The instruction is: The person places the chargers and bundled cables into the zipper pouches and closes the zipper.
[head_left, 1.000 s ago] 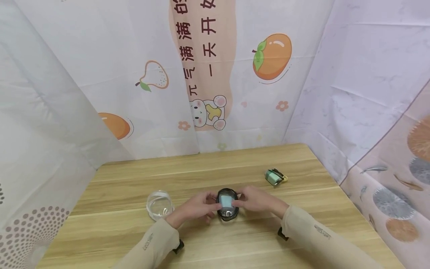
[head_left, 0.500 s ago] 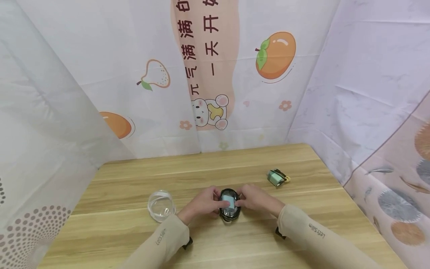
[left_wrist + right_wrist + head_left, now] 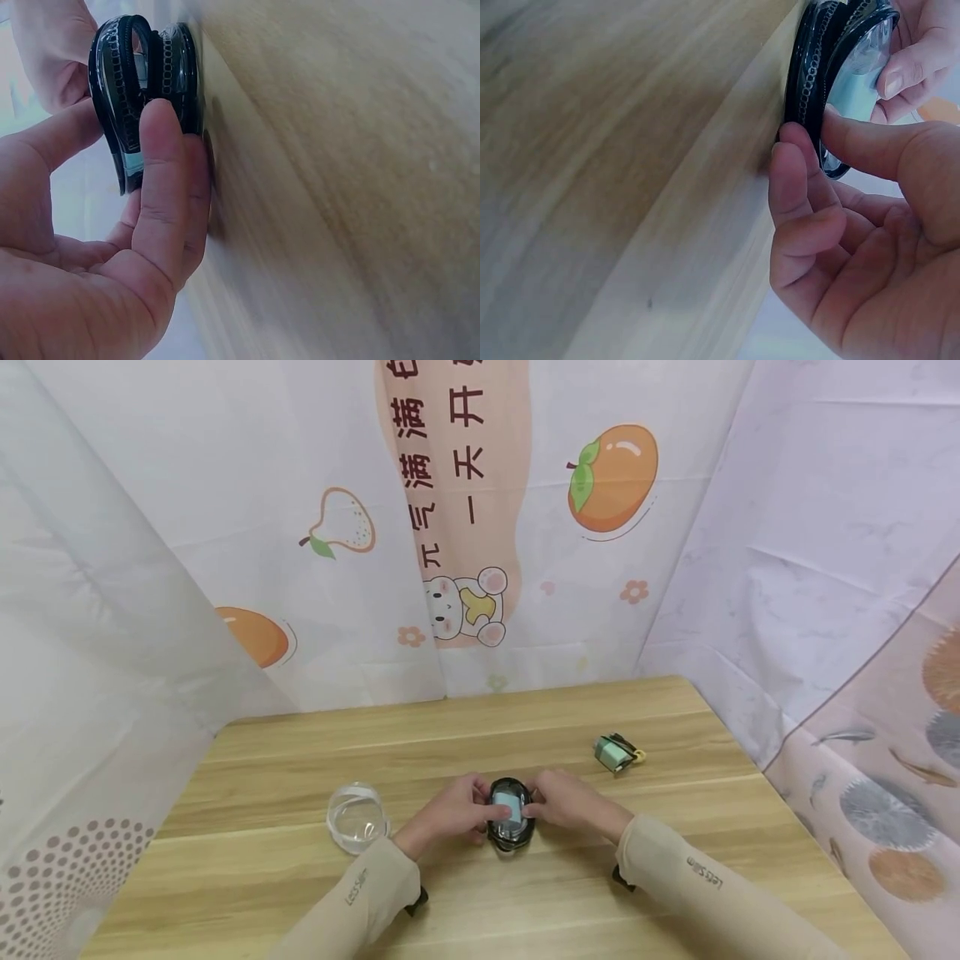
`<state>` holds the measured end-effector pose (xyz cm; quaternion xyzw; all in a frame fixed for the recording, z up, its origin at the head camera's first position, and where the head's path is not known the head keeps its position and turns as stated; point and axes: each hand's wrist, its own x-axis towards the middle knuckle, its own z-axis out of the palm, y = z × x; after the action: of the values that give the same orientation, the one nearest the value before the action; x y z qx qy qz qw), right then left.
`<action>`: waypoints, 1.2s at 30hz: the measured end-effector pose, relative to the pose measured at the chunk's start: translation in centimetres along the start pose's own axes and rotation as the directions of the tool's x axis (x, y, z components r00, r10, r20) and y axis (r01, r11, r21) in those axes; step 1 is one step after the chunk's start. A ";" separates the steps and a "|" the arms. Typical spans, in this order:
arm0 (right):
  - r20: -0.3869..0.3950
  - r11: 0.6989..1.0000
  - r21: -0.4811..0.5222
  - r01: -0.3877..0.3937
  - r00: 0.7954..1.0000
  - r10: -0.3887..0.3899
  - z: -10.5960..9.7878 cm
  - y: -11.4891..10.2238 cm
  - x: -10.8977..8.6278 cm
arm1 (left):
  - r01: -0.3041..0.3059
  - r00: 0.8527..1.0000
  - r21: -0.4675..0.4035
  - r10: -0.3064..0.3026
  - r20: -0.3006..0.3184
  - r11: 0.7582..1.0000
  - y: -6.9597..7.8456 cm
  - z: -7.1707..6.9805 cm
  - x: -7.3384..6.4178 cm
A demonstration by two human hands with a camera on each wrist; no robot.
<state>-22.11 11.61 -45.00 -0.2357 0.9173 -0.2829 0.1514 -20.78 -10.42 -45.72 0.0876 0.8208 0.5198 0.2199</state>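
Observation:
A small oval clear pouch [image 3: 513, 837] with black trim lies on the wooden table between both hands, a pale blue piece showing through its top. My left hand [image 3: 452, 811] holds its left side, thumb over the top and fingers along the edge. On the opposite side my right hand [image 3: 567, 800] pinches the rim between thumb and fingertips. In the left wrist view, a gap shows between the black edges of the pouch [image 3: 107, 64]. The right wrist view shows the zip side of the pouch [image 3: 840, 67], with the right thumb near its end.
A clear round container [image 3: 358, 818] stands left of the left hand. A pale green block with black cord and a yellow loop [image 3: 618, 753] lies at the back right. Printed cloth [image 3: 337, 635] hangs behind the table [image 3: 315, 893].
My left hand has come in to the right, and its thumb reaches farther over the top of the pouch. The right hand keeps its grip with only a slight shift.

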 end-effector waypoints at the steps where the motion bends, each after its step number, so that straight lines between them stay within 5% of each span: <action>1: -0.003 1.000 0.005 -0.004 1.000 0.004 0.0 0.0 0.0 | 0.003 1.000 0.002 -0.003 -0.002 1.000 0.0 0.0 0.0; 15: -0.016 0.999 0.040 -0.013 1.000 0.014 0.0 0.0 -0.3 | 0.001 1.000 -0.008 -0.001 -0.013 1.000 0.0 0.1 -0.3; 25: -0.081 0.989 0.145 0.007 0.997 0.004 0.0 0.3 -0.5 | -0.088 0.996 0.015 0.088 -0.014 0.996 0.4 0.2 -0.9; 31: -0.134 0.963 0.261 0.072 0.990 -0.038 -0.6 0.2 -0.8 | -0.076 0.995 -0.014 0.074 -0.069 0.997 0.7 0.1 -1.1; 36: -0.215 0.962 0.209 0.176 0.968 -0.130 -1.6 -0.4 -1.0 | -0.072 0.997 -0.100 0.067 -0.047 0.992 1.2 -0.4 -1.1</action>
<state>-21.83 12.57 -43.37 -0.2578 0.8685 -0.4188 0.0622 -20.08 -10.62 -44.26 0.0935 0.7945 0.5700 0.1877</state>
